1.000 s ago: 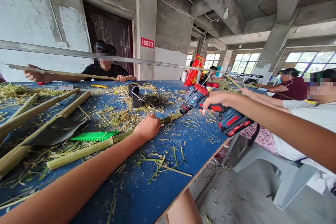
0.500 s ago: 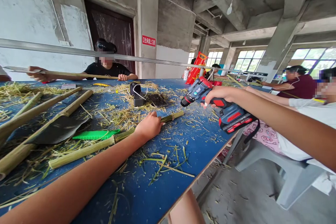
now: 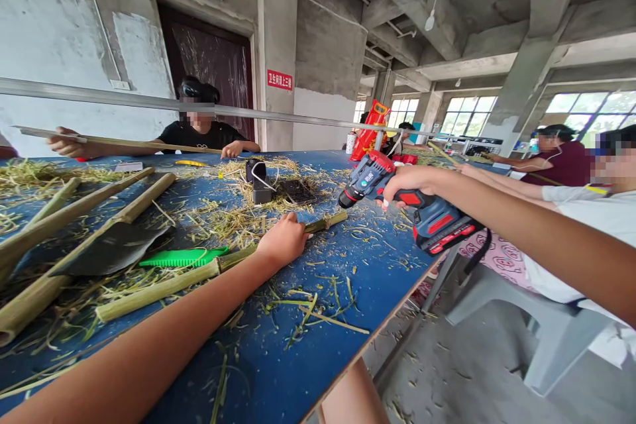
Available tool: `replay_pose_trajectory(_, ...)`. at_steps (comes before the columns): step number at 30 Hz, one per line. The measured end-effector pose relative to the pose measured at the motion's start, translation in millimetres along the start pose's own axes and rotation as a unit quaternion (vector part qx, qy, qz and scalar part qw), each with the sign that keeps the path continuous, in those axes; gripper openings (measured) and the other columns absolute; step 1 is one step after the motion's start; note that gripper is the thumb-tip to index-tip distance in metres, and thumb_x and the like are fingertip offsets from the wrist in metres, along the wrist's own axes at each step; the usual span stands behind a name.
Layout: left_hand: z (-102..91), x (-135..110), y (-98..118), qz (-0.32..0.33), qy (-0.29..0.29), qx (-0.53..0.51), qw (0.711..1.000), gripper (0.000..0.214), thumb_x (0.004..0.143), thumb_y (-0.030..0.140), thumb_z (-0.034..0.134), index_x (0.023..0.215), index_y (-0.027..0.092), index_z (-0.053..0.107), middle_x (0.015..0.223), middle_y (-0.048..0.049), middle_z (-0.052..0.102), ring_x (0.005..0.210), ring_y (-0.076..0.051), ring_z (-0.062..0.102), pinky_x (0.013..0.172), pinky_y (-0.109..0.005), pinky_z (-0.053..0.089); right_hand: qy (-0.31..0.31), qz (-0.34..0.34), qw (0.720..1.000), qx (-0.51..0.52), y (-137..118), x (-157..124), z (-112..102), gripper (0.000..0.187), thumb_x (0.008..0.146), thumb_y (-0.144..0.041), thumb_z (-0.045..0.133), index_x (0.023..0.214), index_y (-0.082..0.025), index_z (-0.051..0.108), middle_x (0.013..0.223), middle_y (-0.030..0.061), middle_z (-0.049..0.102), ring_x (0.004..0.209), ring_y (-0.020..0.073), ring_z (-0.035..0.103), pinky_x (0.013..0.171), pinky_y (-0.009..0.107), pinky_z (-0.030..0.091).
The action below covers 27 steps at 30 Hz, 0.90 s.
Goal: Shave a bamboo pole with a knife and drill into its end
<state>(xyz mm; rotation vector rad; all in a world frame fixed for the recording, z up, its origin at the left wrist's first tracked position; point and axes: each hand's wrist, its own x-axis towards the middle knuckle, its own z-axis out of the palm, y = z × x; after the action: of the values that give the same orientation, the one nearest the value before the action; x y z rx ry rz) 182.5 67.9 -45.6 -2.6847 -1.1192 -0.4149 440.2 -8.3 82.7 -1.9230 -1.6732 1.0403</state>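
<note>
Bamboo pole (image 3: pixel 156 293) and cordless drill (image 3: pixel 371 172), one to each hand

Pole: lying lengthwise on the blue counter (image 3: pixel 268 374), one pale cut end at lower left. Drill: red and grey-blue, above the pole's far end, chuck seemingly clear of it; no bit can be made out. Green ridged plastic tool (image 3: pixel 183 257): just beyond the pole's near length.

Grips: left hand (image 3: pixel 284 238) closed round the pole, short of its far end; right hand (image 3: pixel 408 185) wrapped round the drill handle. Trigger pressed or not: cannot tell.

Risks, as judged: pole rolling or twisting, should the left grip slacken, no clamp being visible; drill nose skidding off the curved surface towards the left fingers, if brought down aslant.

Pose: left forearm low, stretched forward across the pole's near length, knuckles up. Right arm extended in from the pole's right, raised, drill nose tipped down towards its far end.
</note>
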Motion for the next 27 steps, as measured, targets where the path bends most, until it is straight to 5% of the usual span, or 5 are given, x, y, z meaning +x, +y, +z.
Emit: replay_pose_trajectory(27,3.6,9,-13,0.029,0.002,0.003,1.000,0.032,0.081,0.032,0.039,0.077,0.015,0.065,0.085,-0.0102,0.058,0.075,-0.018,0.057,0.071,-0.028,0.044,-0.065,0.075,0.990,-0.101,-38,21,-13,0.014,0.052,-0.013,0.070,0.063,-0.011,0.061,0.061,0.0050,0.058,0.048,0.0105,0.052,0.041,0.022,0.041)
